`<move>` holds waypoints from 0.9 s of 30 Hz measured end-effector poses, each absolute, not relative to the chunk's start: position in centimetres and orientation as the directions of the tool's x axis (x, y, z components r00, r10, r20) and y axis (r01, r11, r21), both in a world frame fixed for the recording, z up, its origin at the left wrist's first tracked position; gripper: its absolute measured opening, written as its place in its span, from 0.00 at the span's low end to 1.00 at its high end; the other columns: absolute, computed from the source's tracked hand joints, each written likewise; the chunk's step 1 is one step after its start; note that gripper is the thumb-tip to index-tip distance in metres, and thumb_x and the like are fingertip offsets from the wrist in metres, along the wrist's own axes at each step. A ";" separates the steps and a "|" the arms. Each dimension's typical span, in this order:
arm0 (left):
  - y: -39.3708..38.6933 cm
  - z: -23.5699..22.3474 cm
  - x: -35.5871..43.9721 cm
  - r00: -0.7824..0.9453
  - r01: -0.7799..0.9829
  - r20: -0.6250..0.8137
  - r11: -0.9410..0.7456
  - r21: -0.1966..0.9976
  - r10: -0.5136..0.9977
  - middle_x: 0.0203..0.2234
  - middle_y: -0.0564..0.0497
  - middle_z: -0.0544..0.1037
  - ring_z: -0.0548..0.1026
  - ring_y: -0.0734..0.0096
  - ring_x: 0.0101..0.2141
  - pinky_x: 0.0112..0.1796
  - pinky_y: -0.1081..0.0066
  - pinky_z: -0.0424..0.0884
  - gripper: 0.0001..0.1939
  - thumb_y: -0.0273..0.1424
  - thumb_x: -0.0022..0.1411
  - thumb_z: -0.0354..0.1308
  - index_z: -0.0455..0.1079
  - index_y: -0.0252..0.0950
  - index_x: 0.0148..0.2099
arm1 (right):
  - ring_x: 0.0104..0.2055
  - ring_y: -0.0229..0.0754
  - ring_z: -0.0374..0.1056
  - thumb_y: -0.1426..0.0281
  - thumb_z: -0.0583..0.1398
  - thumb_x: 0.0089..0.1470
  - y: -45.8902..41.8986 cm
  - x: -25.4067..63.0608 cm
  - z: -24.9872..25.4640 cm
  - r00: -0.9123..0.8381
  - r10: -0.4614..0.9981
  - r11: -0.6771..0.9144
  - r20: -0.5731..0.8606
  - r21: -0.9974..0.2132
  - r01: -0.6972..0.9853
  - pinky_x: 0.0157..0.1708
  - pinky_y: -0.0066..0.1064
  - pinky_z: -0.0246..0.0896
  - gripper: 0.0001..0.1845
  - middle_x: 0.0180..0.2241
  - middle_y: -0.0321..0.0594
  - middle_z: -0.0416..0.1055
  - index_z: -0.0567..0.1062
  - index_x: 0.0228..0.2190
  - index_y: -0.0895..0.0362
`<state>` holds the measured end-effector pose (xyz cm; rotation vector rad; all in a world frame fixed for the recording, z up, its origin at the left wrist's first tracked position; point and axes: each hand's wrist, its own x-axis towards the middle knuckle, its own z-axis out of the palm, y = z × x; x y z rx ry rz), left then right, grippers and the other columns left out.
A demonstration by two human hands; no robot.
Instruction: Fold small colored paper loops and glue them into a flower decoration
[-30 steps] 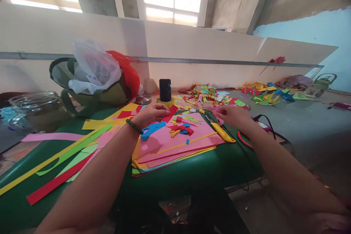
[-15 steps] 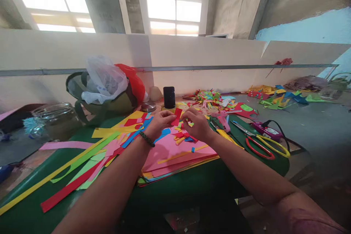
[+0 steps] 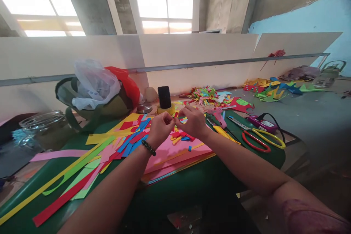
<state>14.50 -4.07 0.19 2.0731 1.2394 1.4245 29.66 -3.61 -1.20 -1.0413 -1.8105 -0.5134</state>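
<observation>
My left hand (image 3: 160, 128), with a dark bead bracelet on the wrist, and my right hand (image 3: 192, 121) meet fingertip to fingertip above a stack of pink paper sheets (image 3: 175, 153). Both are pinched on a small red paper piece (image 3: 175, 119), mostly hidden by the fingers. Small red, blue and yellow paper scraps (image 3: 181, 137) lie on the pink sheet just under my hands. A black phone (image 3: 164, 97) stands upright on a yellow tape roll behind them.
Long yellow, green and red paper strips (image 3: 68, 179) lie across the green table (image 3: 219, 175) at the left. Scissors (image 3: 257, 142), a yellow utility knife (image 3: 223, 133) and a glue gun (image 3: 261, 123) lie at the right. A bag (image 3: 93, 91) and glass jar (image 3: 41, 128) stand at the left.
My right hand came in from the tools at the right to meet my left hand. Both hands then closed on the red paper piece and lifted it slightly.
</observation>
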 end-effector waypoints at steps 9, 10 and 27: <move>-4.3 0.2 14.6 0.133 0.483 0.571 -0.556 0.676 0.810 0.15 0.57 0.70 0.66 0.77 0.19 0.22 0.76 0.59 0.07 0.25 0.48 0.56 0.64 0.37 0.20 | 0.31 0.40 0.66 0.71 0.59 0.50 -3.4 29.7 -1.2 -0.186 0.472 0.556 0.862 -0.128 0.822 0.29 0.30 0.54 0.06 0.26 0.39 0.71 0.72 0.23 0.56; -4.4 0.3 14.7 0.128 0.477 0.572 -0.556 0.681 0.810 0.15 0.57 0.70 0.66 0.77 0.19 0.22 0.76 0.59 0.07 0.24 0.48 0.56 0.64 0.37 0.20 | 0.31 0.40 0.66 0.71 0.59 0.50 -3.4 29.8 -1.2 -0.188 0.474 0.563 0.860 -0.132 0.816 0.29 0.29 0.55 0.06 0.26 0.39 0.71 0.72 0.23 0.56; -2.1 1.2 12.6 0.017 -0.268 0.139 -0.129 0.955 0.990 0.19 0.56 0.74 0.70 0.78 0.21 0.23 0.77 0.66 0.18 0.34 0.33 0.72 0.67 0.35 0.25 | 0.44 0.47 0.72 0.74 0.56 0.54 -0.9 36.3 0.9 0.189 0.894 -0.095 0.406 -0.240 0.966 0.36 0.32 0.61 0.16 0.48 0.46 0.74 0.74 0.45 0.55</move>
